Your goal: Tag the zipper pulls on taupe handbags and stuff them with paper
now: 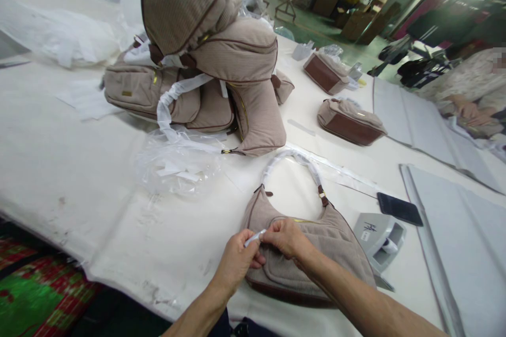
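Observation:
A beige ribbed handbag (330, 237) with a dark brown base lies in front of me, its curved handle (290, 154) wrapped in white tissue. Over its left front part, my left hand (240, 255) pinches a small white strip (255, 238) between thumb and finger. My right hand (288, 238) is closed in a pinch at the strip's other end. Both hands are close together just above the bag's front pocket. The exact fingertip contact on the right is too small to make out fully.
Stacked beige bags (237, 52) stand at the back, beside crumpled clear plastic (177, 166). Two smaller bags, one nearer (351, 121), sit farther right. A grey tape dispenser (379, 242) and dark phone (399, 209) lie right of the handbag. Another person's hands (468, 110) work at far right.

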`<state>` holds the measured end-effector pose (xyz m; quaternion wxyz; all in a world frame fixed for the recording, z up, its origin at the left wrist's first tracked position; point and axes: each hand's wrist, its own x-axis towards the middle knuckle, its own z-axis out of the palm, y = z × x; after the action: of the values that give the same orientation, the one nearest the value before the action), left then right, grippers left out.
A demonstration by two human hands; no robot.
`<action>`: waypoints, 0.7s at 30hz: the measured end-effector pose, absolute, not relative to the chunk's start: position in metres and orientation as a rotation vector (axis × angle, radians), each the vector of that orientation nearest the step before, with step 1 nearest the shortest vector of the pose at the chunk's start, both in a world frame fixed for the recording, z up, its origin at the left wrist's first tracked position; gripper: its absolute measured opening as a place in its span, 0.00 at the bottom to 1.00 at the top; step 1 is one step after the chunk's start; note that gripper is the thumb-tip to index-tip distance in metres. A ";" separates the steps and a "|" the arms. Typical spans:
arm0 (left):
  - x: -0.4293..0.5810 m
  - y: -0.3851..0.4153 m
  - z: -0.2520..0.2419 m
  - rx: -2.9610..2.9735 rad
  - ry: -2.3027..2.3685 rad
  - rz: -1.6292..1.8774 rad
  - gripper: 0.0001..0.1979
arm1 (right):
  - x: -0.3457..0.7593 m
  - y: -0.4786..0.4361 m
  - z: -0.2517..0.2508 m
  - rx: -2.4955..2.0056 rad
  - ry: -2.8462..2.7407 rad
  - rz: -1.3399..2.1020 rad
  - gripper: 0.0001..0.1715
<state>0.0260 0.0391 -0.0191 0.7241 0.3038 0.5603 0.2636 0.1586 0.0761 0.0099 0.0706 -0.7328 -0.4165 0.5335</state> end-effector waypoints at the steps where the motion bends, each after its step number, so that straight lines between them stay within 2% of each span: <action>1: 0.026 0.039 -0.018 0.667 1.229 0.582 0.11 | 0.158 0.076 0.011 -2.207 -1.241 1.615 0.13; 10: 0.025 0.047 -0.006 0.459 1.149 0.560 0.15 | 0.153 0.070 0.027 -2.191 -1.021 1.756 0.14; 15: 0.024 0.054 0.004 0.349 1.148 0.515 0.13 | 0.156 0.063 0.023 -2.147 -0.986 1.755 0.18; 21: 0.022 0.056 0.003 0.159 1.115 0.514 0.07 | 0.159 0.041 0.002 -1.979 -1.254 1.455 0.18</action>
<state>0.0220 0.0556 0.0026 0.8144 0.0746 0.5226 0.2410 0.1594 0.0409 0.0021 0.1907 -0.7045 -0.4463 0.5177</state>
